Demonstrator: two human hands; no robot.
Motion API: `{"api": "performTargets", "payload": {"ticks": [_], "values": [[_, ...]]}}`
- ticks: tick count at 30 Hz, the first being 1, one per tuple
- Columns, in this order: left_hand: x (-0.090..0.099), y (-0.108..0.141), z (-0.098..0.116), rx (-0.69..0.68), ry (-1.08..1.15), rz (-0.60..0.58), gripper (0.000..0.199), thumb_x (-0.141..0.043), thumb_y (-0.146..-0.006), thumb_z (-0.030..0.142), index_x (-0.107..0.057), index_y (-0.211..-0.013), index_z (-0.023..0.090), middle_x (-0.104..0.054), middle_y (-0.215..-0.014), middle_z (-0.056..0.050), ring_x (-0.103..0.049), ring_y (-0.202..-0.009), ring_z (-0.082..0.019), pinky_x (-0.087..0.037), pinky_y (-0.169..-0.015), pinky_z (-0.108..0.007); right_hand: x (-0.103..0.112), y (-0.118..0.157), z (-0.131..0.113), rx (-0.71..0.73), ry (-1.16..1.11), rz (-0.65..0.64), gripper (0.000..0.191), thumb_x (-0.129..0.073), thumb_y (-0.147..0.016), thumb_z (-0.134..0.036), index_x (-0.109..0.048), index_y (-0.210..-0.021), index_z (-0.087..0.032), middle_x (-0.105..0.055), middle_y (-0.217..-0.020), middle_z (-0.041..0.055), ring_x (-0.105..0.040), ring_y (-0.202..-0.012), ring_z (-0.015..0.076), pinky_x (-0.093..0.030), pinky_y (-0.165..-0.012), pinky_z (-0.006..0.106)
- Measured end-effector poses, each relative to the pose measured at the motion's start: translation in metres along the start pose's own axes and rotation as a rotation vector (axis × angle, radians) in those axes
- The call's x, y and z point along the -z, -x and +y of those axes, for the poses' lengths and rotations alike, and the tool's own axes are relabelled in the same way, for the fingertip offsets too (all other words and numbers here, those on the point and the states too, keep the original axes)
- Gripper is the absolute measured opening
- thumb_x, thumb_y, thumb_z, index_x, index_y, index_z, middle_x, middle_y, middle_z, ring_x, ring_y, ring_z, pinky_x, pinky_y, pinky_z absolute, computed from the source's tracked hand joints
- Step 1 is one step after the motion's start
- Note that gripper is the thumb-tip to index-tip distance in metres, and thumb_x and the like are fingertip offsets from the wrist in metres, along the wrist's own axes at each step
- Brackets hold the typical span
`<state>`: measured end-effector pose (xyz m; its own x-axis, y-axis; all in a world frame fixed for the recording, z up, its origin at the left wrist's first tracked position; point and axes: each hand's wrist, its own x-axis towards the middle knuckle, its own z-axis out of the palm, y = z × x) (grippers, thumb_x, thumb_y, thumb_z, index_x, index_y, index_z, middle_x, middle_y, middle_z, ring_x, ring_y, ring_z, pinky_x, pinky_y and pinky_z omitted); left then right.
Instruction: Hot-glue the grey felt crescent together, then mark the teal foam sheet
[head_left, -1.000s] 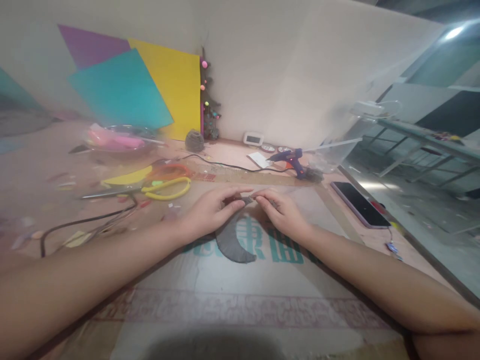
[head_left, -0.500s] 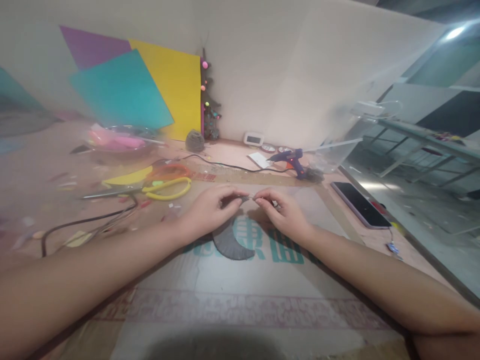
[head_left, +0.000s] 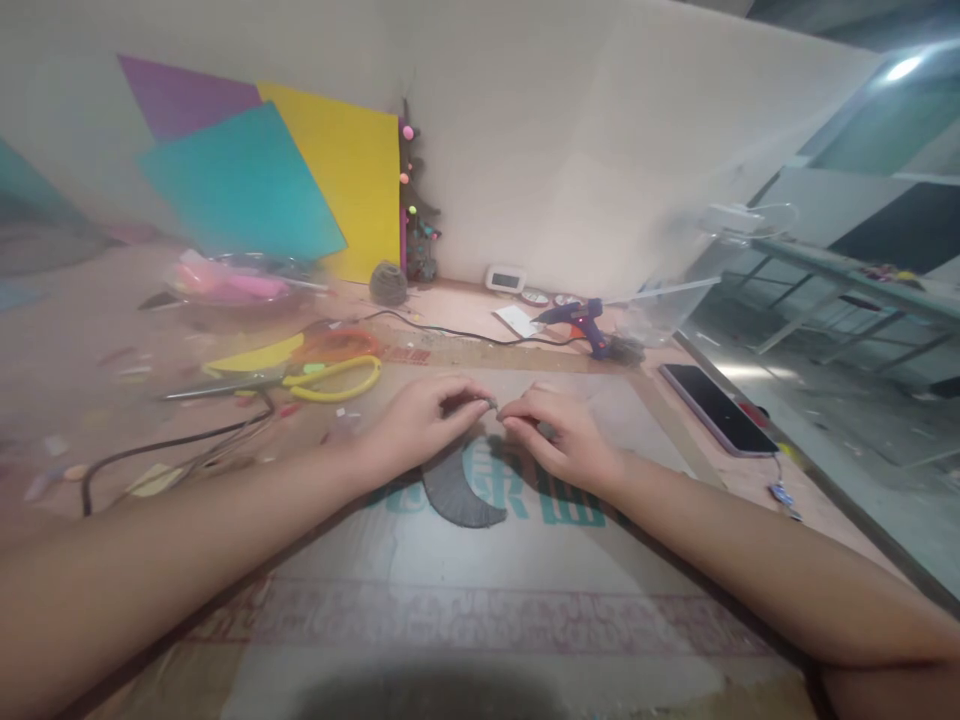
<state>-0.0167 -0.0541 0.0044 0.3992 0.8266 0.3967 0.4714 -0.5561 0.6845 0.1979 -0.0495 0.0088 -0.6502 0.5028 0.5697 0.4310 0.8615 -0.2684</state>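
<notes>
Yellow-handled scissors lie to the left of a printed board, with a dark cord looped below them. Beyond the board, a ball of grey yarn, a small white clock and a dark glue gun stand along the wall, where purple, turquoise and yellow sheets lean at the left; a phone lies to the right. The left hand covers the upper part of a grey crescent over the middle of the board. Its thumb and forefinger pinch a small grey bit; whether that is the crescent's upper tip cannot be told. The right hand is just beside it, thumb and forefinger drawn together, perhaps on something too small to see. The crescent looks flat, matt and finely ribbed. Its long axis runs roughly toward the person, bulge left, hollow right, lower tip pointing right.
</notes>
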Motion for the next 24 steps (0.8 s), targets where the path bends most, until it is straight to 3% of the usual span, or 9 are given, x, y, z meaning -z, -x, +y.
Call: {"api": "performTargets", "payload": {"ticks": [4, 8, 12, 14, 16, 20, 24], "values": [[-0.001, -0.002, -0.002, 0.032, 0.003, -0.011, 0.021, -0.053, -0.091, 0.031, -0.07, -0.096, 0.02, -0.073, -0.095, -0.001, -0.065, -0.089, -0.017, -0.048, -0.08, -0.027, -0.001, -0.001, 0.004, 0.024, 0.057, -0.091, 0.021, -0.048, -0.097, -0.03, -0.064, -0.091, -0.018, -0.066, -0.085, 0.0075, -0.058, -0.082, 0.0194, -0.046, -0.077, 0.035], [-0.002, -0.001, -0.004, 0.067, 0.004, -0.015, 0.023, -0.052, -0.091, 0.033, -0.07, -0.096, 0.02, -0.073, -0.094, -0.001, -0.066, -0.087, -0.018, -0.05, -0.082, -0.029, 0.005, -0.004, 0.003, -0.009, 0.164, 0.04, 0.016, -0.054, -0.094, -0.031, -0.062, -0.1, -0.018, -0.063, -0.103, 0.0113, -0.057, -0.098, 0.023, -0.047, -0.087, 0.04], [-0.002, -0.001, -0.003, 0.076, 0.013, -0.02, 0.023, -0.051, -0.09, 0.035, -0.069, -0.097, 0.021, -0.074, -0.095, -0.003, -0.066, -0.087, -0.02, -0.052, -0.08, -0.03, 0.027, -0.013, -0.006, -0.007, 0.135, 0.195, 0.016, -0.046, -0.096, -0.016, -0.062, -0.093, -0.02, -0.065, -0.094, 0.0067, -0.059, -0.092, 0.0176, -0.047, -0.084, 0.032], [-0.002, -0.001, -0.002, 0.073, -0.002, -0.018, 0.023, -0.052, -0.09, 0.035, -0.069, -0.095, 0.021, -0.074, -0.093, -0.004, -0.067, -0.085, -0.021, -0.052, -0.079, -0.031, 0.043, -0.019, -0.009, -0.068, 0.144, 0.183, 0.018, -0.047, -0.095, -0.015, -0.063, -0.091, -0.021, -0.067, -0.091, 0.0048, -0.061, -0.087, 0.0161, -0.046, -0.08, 0.029], [-0.001, -0.001, -0.002, 0.065, -0.019, -0.011, 0.023, -0.052, -0.09, 0.037, -0.069, -0.094, 0.021, -0.074, -0.093, -0.004, -0.067, -0.085, -0.021, -0.052, -0.08, -0.032, 0.058, -0.024, -0.005, -0.198, 0.17, 0.094, 0.017, -0.05, -0.093, -0.016, -0.066, -0.093, -0.021, -0.069, -0.088, 0.0028, -0.062, -0.082, 0.0156, -0.045, -0.074, 0.027], [-0.001, -0.001, -0.001, 0.069, -0.043, -0.008, 0.027, -0.052, -0.089, 0.039, -0.07, -0.095, 0.02, -0.075, -0.094, -0.005, -0.068, -0.086, -0.022, -0.053, -0.077, -0.031, 0.083, -0.026, 0.028, -0.515, 0.334, -0.113, 0.019, -0.052, -0.086, -0.014, -0.07, -0.084, -0.021, -0.07, -0.076, 0.0012, -0.061, -0.073, 0.0158, -0.041, -0.068, 0.026], [-0.002, -0.001, -0.001, 0.081, -0.036, -0.024, 0.027, -0.052, -0.089, 0.038, -0.07, -0.096, 0.018, -0.075, -0.093, -0.005, -0.068, -0.085, -0.021, -0.052, -0.076, -0.03, 0.107, -0.015, 0.074, -0.627, 0.398, -0.102, 0.021, -0.058, -0.081, -0.018, -0.067, -0.062, -0.017, -0.067, -0.065, 0.0049, -0.059, -0.063, 0.0164, -0.039, -0.062, 0.027]]}}
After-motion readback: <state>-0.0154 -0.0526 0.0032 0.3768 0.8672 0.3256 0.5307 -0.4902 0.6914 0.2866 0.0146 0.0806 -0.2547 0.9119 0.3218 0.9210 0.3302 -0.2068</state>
